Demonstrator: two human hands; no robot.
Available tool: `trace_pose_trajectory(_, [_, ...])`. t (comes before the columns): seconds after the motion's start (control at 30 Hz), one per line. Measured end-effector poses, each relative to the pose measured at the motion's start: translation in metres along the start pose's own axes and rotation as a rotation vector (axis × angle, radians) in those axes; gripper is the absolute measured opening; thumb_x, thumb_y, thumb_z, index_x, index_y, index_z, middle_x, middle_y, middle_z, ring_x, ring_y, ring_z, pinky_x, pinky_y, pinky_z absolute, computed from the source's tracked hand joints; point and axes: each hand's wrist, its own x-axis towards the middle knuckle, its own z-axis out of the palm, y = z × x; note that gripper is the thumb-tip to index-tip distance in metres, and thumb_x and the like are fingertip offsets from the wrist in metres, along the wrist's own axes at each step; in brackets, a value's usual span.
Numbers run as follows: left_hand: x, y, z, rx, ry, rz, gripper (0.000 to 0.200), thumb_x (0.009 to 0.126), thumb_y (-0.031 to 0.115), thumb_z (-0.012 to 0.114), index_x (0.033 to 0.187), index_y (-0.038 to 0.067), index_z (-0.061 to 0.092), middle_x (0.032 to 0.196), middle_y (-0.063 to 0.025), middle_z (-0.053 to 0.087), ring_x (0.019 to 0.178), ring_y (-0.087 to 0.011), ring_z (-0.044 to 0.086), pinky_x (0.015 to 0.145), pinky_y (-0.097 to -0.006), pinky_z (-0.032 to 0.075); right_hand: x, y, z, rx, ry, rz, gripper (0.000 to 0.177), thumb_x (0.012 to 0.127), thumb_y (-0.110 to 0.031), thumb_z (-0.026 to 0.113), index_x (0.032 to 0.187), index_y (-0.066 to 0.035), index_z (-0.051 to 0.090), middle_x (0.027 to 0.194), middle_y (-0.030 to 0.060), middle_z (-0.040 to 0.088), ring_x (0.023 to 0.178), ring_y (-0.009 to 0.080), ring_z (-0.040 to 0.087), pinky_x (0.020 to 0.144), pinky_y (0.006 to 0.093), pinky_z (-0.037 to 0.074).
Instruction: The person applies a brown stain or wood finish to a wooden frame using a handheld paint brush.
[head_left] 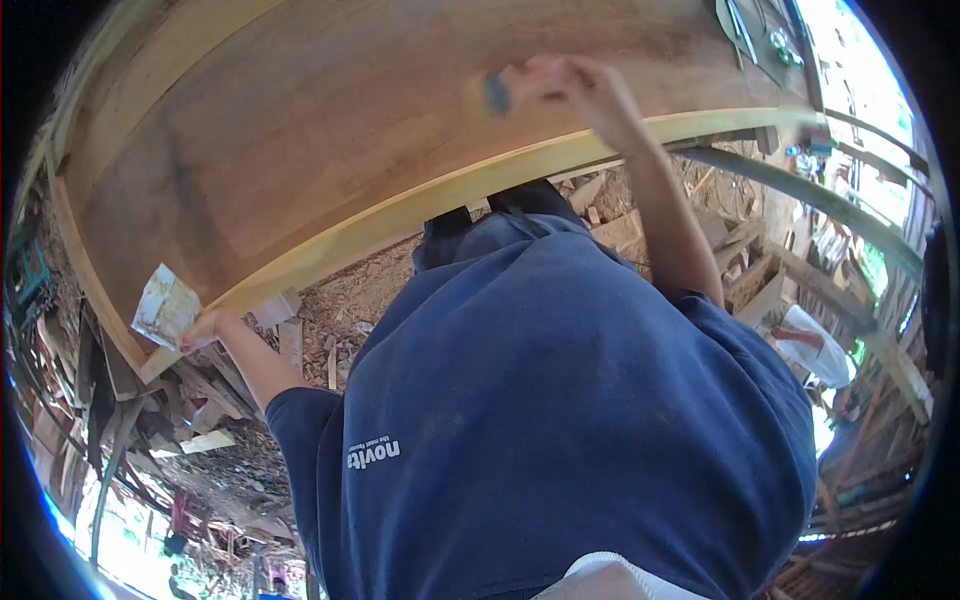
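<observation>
A whitish, stained container (167, 307) is tilted over the lower left corner of the framed wooden panel (350, 120). My left hand (203, 331) is closed on its lower edge. Farther right, above the panel, my right hand (580, 82) pinches a small blue and yellowish object (494, 94). Motion blurs that object, so I cannot make out what it is, nor whether it touches the panel.
A pale wooden rail (430, 196) edges the panel on my side. Tools (742, 35) lie at its upper right. Wood offcuts and shavings (372, 290) cover the ground below. Poles and a white bag-like thing (822, 350) are at the right.
</observation>
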Motion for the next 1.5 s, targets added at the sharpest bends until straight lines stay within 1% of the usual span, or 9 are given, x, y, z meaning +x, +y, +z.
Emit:
trace_pose_trajectory(0.23, [-0.025, 0.044, 0.005, 0.118, 0.089, -0.007, 0.065, 0.093, 0.056, 0.045, 0.127, 0.001, 0.037, 0.126, -0.0233, 0.038, 0.121, -0.0373, 0.042, 0.099, -0.0504, 0.042, 0.029, 0.151, -0.191, -1.416, 0.333, 0.097, 0.019, 0.090, -0.018, 0.057, 0.093, -0.004, 0.071, 0.085, 0.0144, 0.071, 0.079, 0.0270, 0.070, 0.069, 0.0372, 0.054])
trace_pose_trajectory(0.37, [-0.054, 0.071, 0.023, 0.029, -0.003, -0.067, 0.074, 0.091, 0.063, 0.042, 0.133, 0.002, 0.035, 0.133, -0.0233, 0.037, 0.126, -0.0378, 0.039, 0.104, -0.0502, 0.038, -0.011, 0.045, 0.039, -0.942, -0.094, -0.051, 0.017, 0.087, -0.017, 0.058, 0.088, -0.006, 0.071, 0.087, 0.0137, 0.071, 0.082, 0.0305, 0.068, 0.069, 0.0382, 0.054])
trace_pose_trajectory(0.5, [-0.110, 0.158, 0.031, -0.150, -0.134, -0.136, 0.076, 0.090, 0.064, 0.041, 0.134, 0.003, 0.034, 0.135, -0.0230, 0.036, 0.127, -0.0378, 0.038, 0.105, -0.0501, 0.037, -0.041, -0.015, 0.026, -0.043, -0.269, -0.066, 0.026, 0.091, -0.023, 0.064, 0.110, -0.008, 0.069, 0.106, 0.0134, 0.070, 0.095, 0.0245, 0.068, 0.083, 0.0342, 0.052])
trace_pose_trajectory(0.73, [-0.301, 0.244, 0.040, -0.297, -0.369, -0.247, 0.080, 0.088, 0.067, 0.040, 0.136, 0.003, 0.033, 0.137, -0.0223, 0.035, 0.129, -0.0378, 0.036, 0.107, -0.0500, 0.036, -0.014, 0.129, -0.368, -0.602, -0.296, -0.089, 0.032, 0.088, -0.017, 0.065, 0.120, -0.014, 0.066, 0.122, 0.0077, 0.062, 0.109, 0.0198, 0.062, 0.096, 0.0298, 0.052])
trace_pose_trajectory(0.77, [-0.322, 0.245, 0.050, -0.307, -0.399, -0.258, 0.081, 0.088, 0.067, 0.040, 0.137, 0.003, 0.032, 0.138, -0.0222, 0.034, 0.130, -0.0378, 0.036, 0.107, -0.0500, 0.035, -0.026, 0.127, -0.410, -0.059, -0.107, 0.204, 0.028, 0.091, -0.010, 0.061, 0.118, -0.007, 0.066, 0.118, 0.0111, 0.061, 0.108, 0.0177, 0.060, 0.093, 0.0271, 0.054])
trace_pose_trajectory(0.93, [-0.391, 0.268, 0.065, -0.350, -0.539, -0.307, 0.084, 0.087, 0.069, 0.039, 0.138, 0.004, 0.031, 0.140, -0.0218, 0.033, 0.131, -0.0378, 0.035, 0.108, -0.0499, 0.034, -0.006, 0.124, -0.501, -0.770, 0.576, 0.067, 0.024, 0.089, -0.018, 0.064, 0.109, -0.005, 0.069, 0.088, 0.0086, 0.072, 0.082, 0.0208, 0.068, 0.073, 0.0352, 0.054])
trace_pose_trajectory(1.03, [-0.412, 0.263, 0.082, -0.360, -0.607, -0.345, 0.086, 0.086, 0.071, 0.039, 0.139, 0.004, 0.030, 0.141, -0.0215, 0.033, 0.132, -0.0378, 0.034, 0.109, -0.0499, 0.033, 0.015, 0.132, -0.453, -1.377, 0.478, 0.140, 0.022, 0.089, -0.017, 0.060, 0.105, -0.007, 0.071, 0.096, 0.0167, 0.070, 0.087, 0.0322, 0.068, 0.079, 0.0403, 0.053])
trace_pose_trajectory(1.3, [-0.403, 0.216, 0.074, -0.266, -0.629, -0.355, 0.091, 0.084, 0.074, 0.037, 0.142, 0.005, 0.029, 0.144, -0.0208, 0.031, 0.134, -0.0378, 0.032, 0.110, -0.0497, 0.031, -0.032, 0.023, -0.207, 0.042, 0.201, 0.231, 0.028, 0.098, -0.019, 0.053, 0.116, -0.002, 0.063, 0.087, 0.0113, 0.070, 0.087, 0.0151, 0.066, 0.077, 0.0303, 0.053])
trace_pose_trajectory(1.5, [-0.372, 0.157, 0.018, -0.202, -0.639, -0.447, 0.094, 0.083, 0.076, 0.037, 0.144, 0.006, 0.027, 0.147, -0.0202, 0.030, 0.136, -0.0378, 0.030, 0.112, -0.0497, 0.029, -0.058, 0.000, -0.274, -0.913, 0.499, 0.389, 0.026, 0.097, -0.018, 0.053, 0.114, -0.003, 0.065, 0.096, 0.0142, 0.069, 0.086, 0.0153, 0.067, 0.074, 0.0306, 0.053])
